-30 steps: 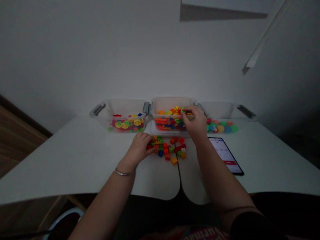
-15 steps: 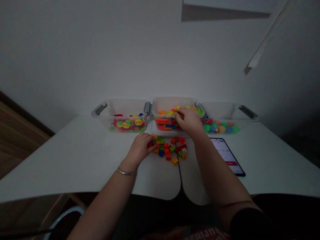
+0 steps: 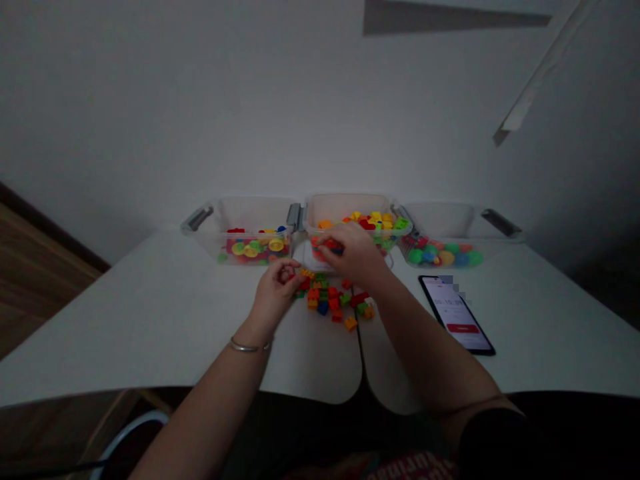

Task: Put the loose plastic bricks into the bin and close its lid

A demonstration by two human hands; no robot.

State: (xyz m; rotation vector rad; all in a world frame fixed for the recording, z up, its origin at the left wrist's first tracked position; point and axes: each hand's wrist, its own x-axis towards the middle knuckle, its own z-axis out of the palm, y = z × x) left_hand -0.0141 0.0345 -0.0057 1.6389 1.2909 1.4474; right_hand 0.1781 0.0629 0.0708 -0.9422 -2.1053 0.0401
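Note:
My left hand (image 3: 274,290) is at the left edge of a loose pile of toy bricks (image 3: 333,298) on the white table. Its fingers are curled, and a bit of a red toy brick (image 3: 291,275) shows between them. Just in front of the middle clear bin (image 3: 353,200), my right hand (image 3: 356,252) hangs above the back of the pile. The right fingers and thumb are bent toward each other; whatever they hold, if anything, cannot be made out. Red, orange, green, yellow and blue bricks fill the lower part of that bin, partly hidden by the right hand.
To the left stands a clear bin (image 3: 245,207) with colourful pieces; another clear bin (image 3: 440,217) at the right has coloured balls. A phone (image 3: 457,313) lies right of my right forearm. A dark gap (image 3: 361,353) splits the table's front.
My right hand has moved left and toward me, from over the middle bin to in front of it. My left hand has shifted slightly left, with its fingers more curled.

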